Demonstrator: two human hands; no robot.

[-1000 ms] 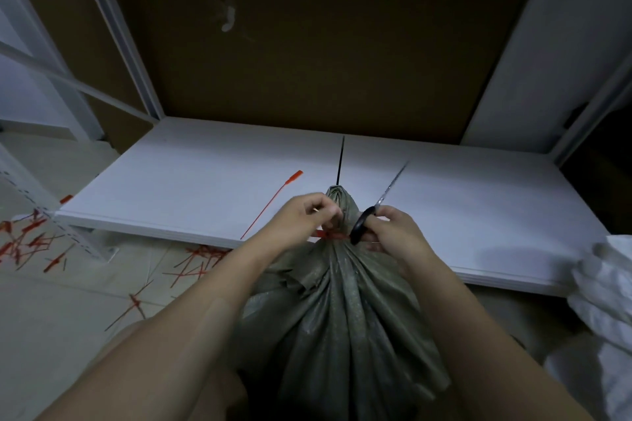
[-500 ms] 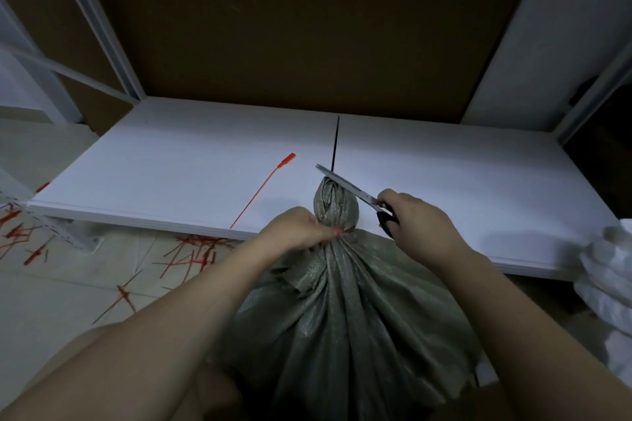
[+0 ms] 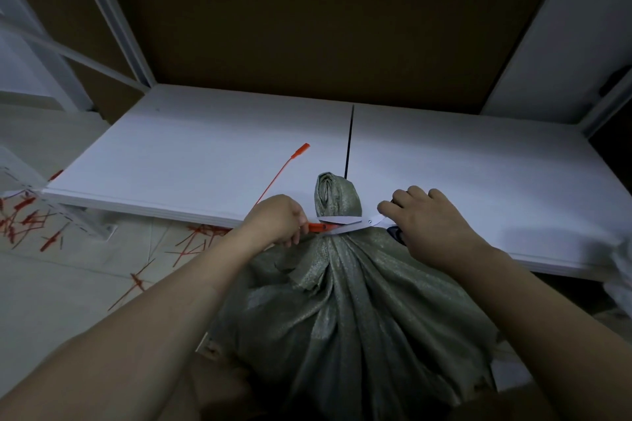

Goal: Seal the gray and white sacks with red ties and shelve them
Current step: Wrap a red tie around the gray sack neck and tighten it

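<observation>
A gray woven sack (image 3: 352,311) stands in front of me, its neck bunched into a tuft (image 3: 334,195) above a red tie (image 3: 316,226). My left hand (image 3: 278,219) pinches the tie's loose end at the left of the neck. My right hand (image 3: 424,220) holds scissors (image 3: 345,225); the blades lie across the neck, spread around the tie's tail next to my left fingers. A spare red tie (image 3: 285,169) lies on the white shelf board (image 3: 205,161) behind the sack.
Several cut red tie pieces (image 3: 27,222) litter the floor at left. Brown cardboard (image 3: 307,20) backs the shelf, with white metal uprights (image 3: 109,14) on the left. A white sack (image 3: 620,270) shows at the right edge. A thin black rod (image 3: 349,140) lies on the board.
The scissors swung from pointing up and away to lying level across the sack's neck, blades now around the tie's tail. My left hand shifted to pull the tail leftward.
</observation>
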